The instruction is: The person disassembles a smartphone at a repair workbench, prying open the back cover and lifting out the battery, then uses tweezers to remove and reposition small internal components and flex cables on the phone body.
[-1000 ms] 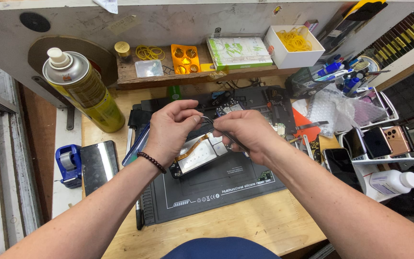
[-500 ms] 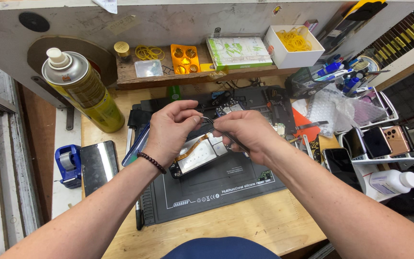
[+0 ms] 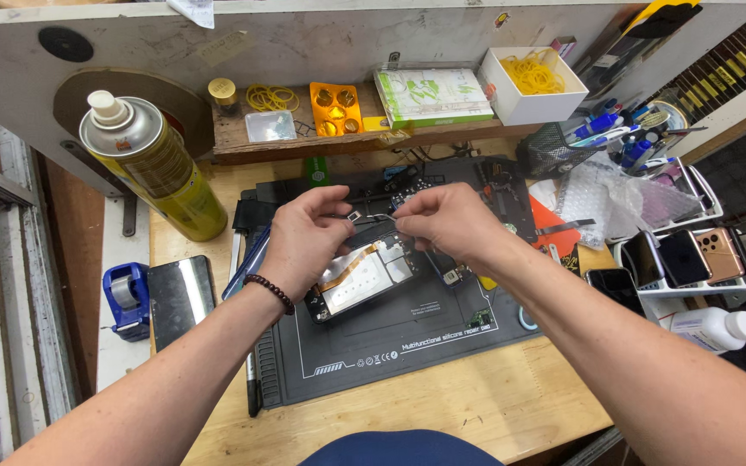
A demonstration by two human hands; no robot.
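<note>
Wooden worktop (image 3: pixel 442 406): black silicone mat (image 3: pixel 407 336), opened phone (image 3: pixel 360 278); left hand (image 3: pixel 304 237), right hand (image 3: pixel 446 220) pinch small metal part (image 3: pixel 357 217). Yellow spray can (image 3: pixel 153 164), blue tape dispenser (image 3: pixel 127 298) alongside.

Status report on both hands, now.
Left hand and right hand pinch a small metal part. Opened phone lies below on black mat. Nothing blocks.

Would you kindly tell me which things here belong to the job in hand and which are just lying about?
In use: left hand, right hand, small metal part, opened phone, black work mat.
Lying about: spray can, tape dispenser, box of rubber bands.
</note>
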